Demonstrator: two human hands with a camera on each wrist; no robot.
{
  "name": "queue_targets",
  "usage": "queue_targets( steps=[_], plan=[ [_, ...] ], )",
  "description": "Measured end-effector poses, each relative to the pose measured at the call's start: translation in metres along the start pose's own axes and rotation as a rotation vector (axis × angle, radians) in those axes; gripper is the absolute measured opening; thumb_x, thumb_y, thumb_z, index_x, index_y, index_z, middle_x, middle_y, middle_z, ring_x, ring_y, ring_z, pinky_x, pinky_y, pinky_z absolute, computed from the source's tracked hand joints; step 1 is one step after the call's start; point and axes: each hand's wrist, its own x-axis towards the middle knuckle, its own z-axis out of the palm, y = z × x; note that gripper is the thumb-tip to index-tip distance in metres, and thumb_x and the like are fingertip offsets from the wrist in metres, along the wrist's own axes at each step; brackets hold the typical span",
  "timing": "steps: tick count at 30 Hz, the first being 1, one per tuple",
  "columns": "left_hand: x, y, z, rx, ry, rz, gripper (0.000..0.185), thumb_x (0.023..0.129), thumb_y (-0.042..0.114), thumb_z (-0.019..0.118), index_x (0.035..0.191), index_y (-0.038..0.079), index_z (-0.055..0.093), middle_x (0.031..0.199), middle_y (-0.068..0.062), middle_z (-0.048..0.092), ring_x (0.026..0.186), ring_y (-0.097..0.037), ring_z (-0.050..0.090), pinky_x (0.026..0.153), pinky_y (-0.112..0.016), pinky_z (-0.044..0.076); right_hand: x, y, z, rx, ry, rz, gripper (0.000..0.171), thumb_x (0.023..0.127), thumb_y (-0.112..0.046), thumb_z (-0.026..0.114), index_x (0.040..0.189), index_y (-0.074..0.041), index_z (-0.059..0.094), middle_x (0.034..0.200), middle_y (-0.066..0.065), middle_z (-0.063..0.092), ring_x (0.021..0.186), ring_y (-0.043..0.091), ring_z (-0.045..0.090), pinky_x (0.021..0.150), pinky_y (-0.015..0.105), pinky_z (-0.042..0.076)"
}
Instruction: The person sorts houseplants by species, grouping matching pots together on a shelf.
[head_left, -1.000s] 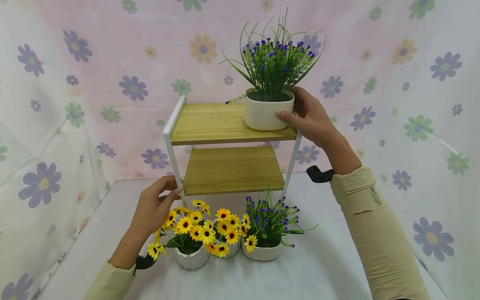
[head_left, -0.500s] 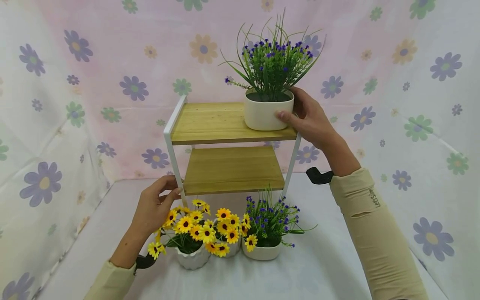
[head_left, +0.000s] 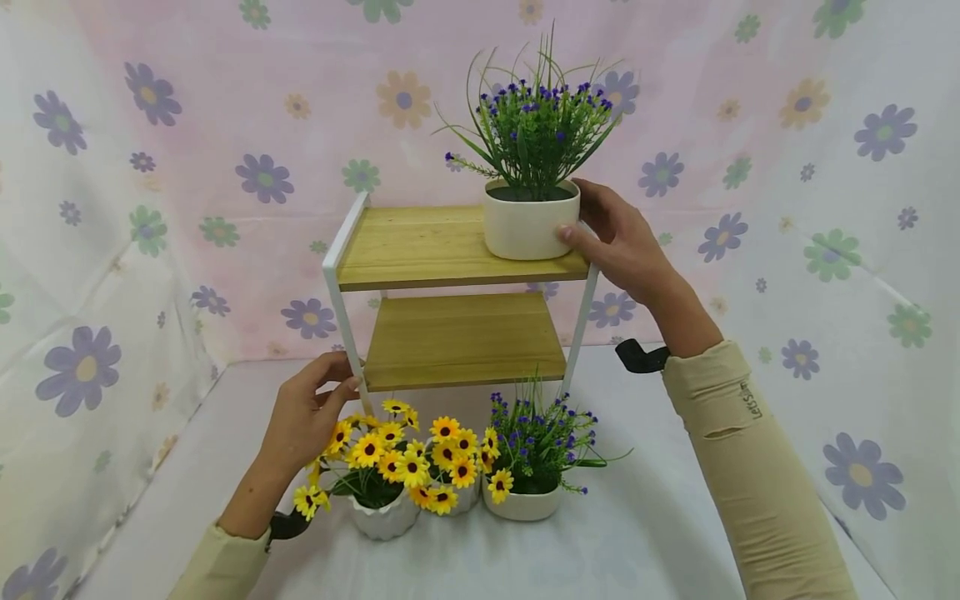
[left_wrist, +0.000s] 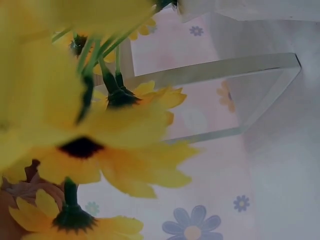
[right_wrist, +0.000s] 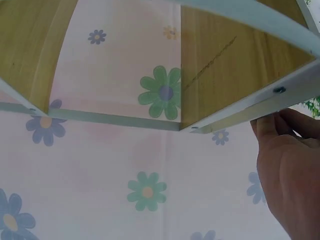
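Our right hand (head_left: 626, 242) curls fingers round white pot of purple flowers (head_left: 530, 221) on shelf rack (head_left: 450, 250) top tier, right end. Left hand (head_left: 307, 417) clasps rack's front leg. We judge: seat pot flat, clear of edge, rack steadied.

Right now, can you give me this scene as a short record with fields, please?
Left hand: left hand grips the front left leg of the white shelf frame
Right hand: right hand holds the white pot of purple flowers on the top shelf
Middle shelf: middle shelf, bare wood
In front: two sunflower pots, another purple flower pot
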Motion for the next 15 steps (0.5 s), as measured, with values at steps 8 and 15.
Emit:
queue_targets(
  steps=[8,15],
  plan=[
    [-0.001,0.002,-0.001,-0.023,0.002,0.01,0.027,0.103,-0.003,0.065,0.13,0.002,0.066,0.111,-0.011,0.073,0.103,-0.018,0.072,0.081,-0.018,0.062,-0.016,0.012,-0.003,0.089,0.073,-0.039,0.063,0.105,-0.019,0.059,0.162,-0.003,0.037,0.164,0.016,0.044,0.152,0.03,0.043,0.125,0.035,0.038],
    [0.0,-0.001,-0.001,-0.016,0.002,-0.002,0.028,0.102,-0.003,0.066,0.13,0.001,0.065,0.111,-0.008,0.072,0.103,-0.008,0.071,0.082,-0.016,0.061,-0.036,0.014,-0.001,0.106,0.095,-0.176,0.056,0.103,-0.003,0.056,0.157,0.001,0.045,0.158,0.02,0.049,0.151,0.031,0.044,0.125,0.033,0.038]
  ],
)
